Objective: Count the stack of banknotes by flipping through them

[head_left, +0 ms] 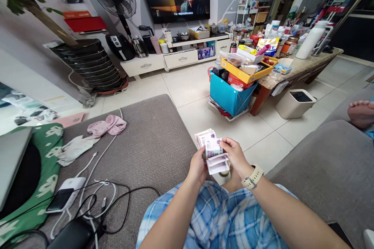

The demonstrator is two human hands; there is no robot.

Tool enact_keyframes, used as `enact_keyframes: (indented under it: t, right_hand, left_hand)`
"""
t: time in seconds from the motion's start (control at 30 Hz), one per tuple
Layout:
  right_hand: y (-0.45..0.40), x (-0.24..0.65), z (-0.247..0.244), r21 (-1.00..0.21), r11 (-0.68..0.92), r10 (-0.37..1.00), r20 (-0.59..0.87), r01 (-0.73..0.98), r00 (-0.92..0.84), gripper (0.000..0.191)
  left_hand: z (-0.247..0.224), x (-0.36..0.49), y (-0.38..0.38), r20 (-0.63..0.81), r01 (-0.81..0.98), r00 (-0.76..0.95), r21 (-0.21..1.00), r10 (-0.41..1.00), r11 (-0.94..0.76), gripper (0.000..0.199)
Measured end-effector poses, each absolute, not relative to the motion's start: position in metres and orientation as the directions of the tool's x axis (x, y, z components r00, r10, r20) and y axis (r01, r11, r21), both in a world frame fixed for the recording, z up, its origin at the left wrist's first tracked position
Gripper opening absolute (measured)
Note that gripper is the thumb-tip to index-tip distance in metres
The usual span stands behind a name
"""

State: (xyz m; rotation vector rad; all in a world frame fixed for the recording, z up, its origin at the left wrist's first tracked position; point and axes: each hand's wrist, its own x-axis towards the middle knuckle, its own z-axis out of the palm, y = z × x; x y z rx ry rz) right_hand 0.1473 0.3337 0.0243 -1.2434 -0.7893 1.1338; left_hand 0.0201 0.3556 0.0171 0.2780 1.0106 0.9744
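A stack of banknotes (pixel 204 137) is held above my lap, and my left hand (pixel 198 164) grips it along its left side. My right hand (pixel 235 156) pinches the upper right edge of a purple-white note lying over the stack. Below the fingers the lower ends of several notes fan downward, folded or bent toward me. A watch with a pale strap (pixel 253 177) is on my right wrist. Blue checked cloth (pixel 216 218) covers my legs beneath both hands. My palms and the underside of the stack are hidden.
Left on the grey sofa (pixel 146 140) lie tangled cables, a white power bank (pixel 67 193), a pink cloth (pixel 107 125) and a laptop (pixel 13 163). Ahead are a blue bin (pixel 230 95), a crowded table (pixel 309 60) and a beige trash can (pixel 295 104). Another person's foot (pixel 361 114) shows at right.
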Motion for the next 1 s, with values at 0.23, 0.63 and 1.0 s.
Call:
enact_keyframes:
  t: [0.23, 0.63, 1.0]
  right_hand:
    - [0.3338, 0.1479, 0.0236, -0.973, -0.041, 0.955, -0.104, -0.226, 0.278, 0.039]
    - [0.3341, 0.1477, 0.0203, -0.964, -0.044, 0.959, -0.114, -0.262, 0.26, 0.037]
    - [0.3334, 0.1478, 0.0224, -0.947, -0.086, 0.966, -0.154, -0.31, 0.205, 0.04]
  left_hand:
    - [0.0195, 0.0208, 0.3555, -0.601, -0.554, 0.165, 0.599, 0.782, 0.578, 0.026]
    - [0.0181, 0.0207, 0.355, -0.599, -0.554, 0.149, 0.608, 0.787, 0.568, 0.026]
    - [0.0194, 0.019, 0.3547, -0.571, -0.548, 0.185, 0.616, 0.8, 0.566, 0.024]
